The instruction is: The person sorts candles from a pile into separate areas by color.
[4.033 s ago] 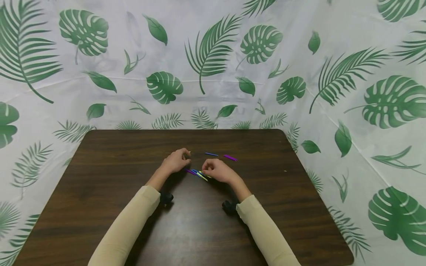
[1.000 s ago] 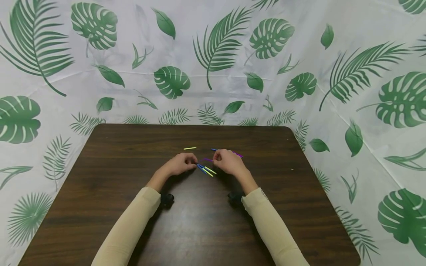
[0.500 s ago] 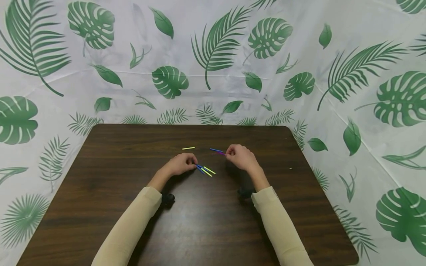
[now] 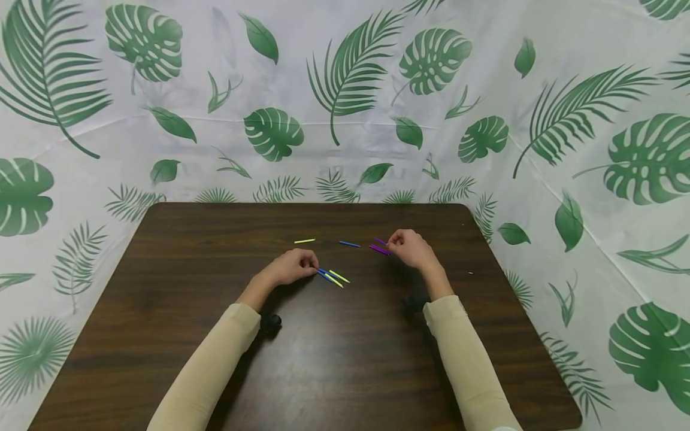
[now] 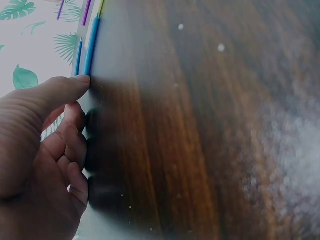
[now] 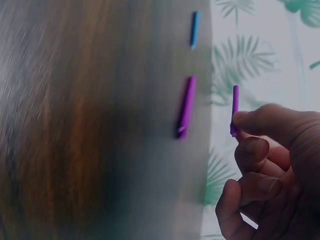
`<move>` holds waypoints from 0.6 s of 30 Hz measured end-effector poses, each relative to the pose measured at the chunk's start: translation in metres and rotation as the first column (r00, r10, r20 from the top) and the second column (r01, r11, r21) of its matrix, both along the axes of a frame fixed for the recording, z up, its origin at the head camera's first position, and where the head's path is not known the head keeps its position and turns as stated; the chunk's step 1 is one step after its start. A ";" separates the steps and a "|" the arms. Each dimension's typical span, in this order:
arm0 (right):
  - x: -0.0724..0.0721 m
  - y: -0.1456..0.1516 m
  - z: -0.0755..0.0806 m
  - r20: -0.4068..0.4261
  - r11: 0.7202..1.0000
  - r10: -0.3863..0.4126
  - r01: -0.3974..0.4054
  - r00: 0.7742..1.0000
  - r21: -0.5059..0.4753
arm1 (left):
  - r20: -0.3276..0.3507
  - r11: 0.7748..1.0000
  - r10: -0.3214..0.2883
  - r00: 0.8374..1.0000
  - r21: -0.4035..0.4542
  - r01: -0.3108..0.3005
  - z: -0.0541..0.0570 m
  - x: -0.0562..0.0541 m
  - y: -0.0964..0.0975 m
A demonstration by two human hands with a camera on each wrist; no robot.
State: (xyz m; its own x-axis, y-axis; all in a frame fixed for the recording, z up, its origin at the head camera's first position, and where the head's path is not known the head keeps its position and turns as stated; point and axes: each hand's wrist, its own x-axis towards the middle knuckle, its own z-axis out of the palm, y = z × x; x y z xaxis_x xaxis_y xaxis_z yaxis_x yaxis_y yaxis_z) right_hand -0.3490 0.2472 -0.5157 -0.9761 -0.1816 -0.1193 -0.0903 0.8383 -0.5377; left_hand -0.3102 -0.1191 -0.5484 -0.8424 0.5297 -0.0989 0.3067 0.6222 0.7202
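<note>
My right hand (image 4: 412,248) pinches a thin purple stick (image 6: 235,102) between thumb and fingertip, raised above the table at its back right. Below it lie purple sticks (image 4: 380,250) close together, also seen in the right wrist view as a purple bundle (image 6: 186,107). Left of centre, my left hand (image 4: 293,266) has its thumb and index finger on the near ends of blue sticks (image 5: 91,47). Past those fingers, two yellow sticks (image 4: 339,276) fan out beside the blue ones. The other left fingers curl beneath the thumb.
A single blue stick (image 4: 349,244) lies left of the purple ones. Farther left, a lone yellow stick (image 4: 305,241) lies near the back of the dark wooden table (image 4: 345,371). Leaf-patterned cloth (image 4: 334,90) hangs behind and to the right.
My right hand has carried a purple stick from the mixed pile to the right, over the other purple sticks. The lone yellow stick came into view. My left hand stays at the pile.
</note>
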 end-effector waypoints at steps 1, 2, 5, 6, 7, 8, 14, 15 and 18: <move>-0.001 0.003 -0.002 0.008 1.000 -0.004 0.004 1.000 0.006 | 0.002 1.000 -0.001 1.000 0.002 0.001 0.000 0.000 0.000; -0.003 0.005 -0.004 0.014 1.000 -0.007 0.007 1.000 0.016 | 0.005 1.000 -0.001 1.000 0.005 0.001 0.000 0.000 -0.001; -0.008 0.010 -0.011 0.031 0.999 -0.012 0.011 0.999 0.036 | 0.006 1.000 -0.008 1.000 0.018 0.008 -0.001 0.000 -0.002; -0.010 0.011 -0.014 0.036 0.999 -0.014 0.012 0.999 0.044 | 0.010 1.000 -0.007 1.000 0.019 0.007 0.000 0.000 -0.002; -0.012 0.011 -0.017 0.040 0.999 -0.015 0.013 0.999 0.050 | 0.013 1.000 -0.009 1.000 0.023 0.009 0.000 0.000 -0.002; -0.014 0.012 -0.019 0.041 0.998 -0.015 0.013 0.999 0.055 | 0.015 1.000 -0.010 1.000 0.026 0.010 0.000 0.000 -0.002; -0.022 0.014 -0.031 0.039 0.999 -0.007 0.005 0.999 0.044 | 0.023 0.999 -0.012 1.000 0.030 0.011 -0.001 0.000 -0.003; -0.022 0.014 -0.031 0.037 0.999 -0.002 0.001 0.999 0.038 | 0.022 0.999 -0.013 1.000 0.031 0.012 -0.001 0.000 -0.003; -0.023 0.014 -0.031 0.028 1.000 0.012 -0.013 1.000 0.016 | 0.019 0.999 -0.015 1.000 0.034 0.014 -0.001 0.000 -0.004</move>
State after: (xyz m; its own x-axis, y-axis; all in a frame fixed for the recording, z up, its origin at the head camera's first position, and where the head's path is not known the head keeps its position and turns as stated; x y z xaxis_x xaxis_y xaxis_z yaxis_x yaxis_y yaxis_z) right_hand -0.3718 0.2615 -0.5468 -0.9700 -0.1917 -0.1494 -0.0860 0.8456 -0.5268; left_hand -0.3105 -0.1235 -0.5490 -0.8328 0.5450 -0.0967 0.3011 0.5927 0.7470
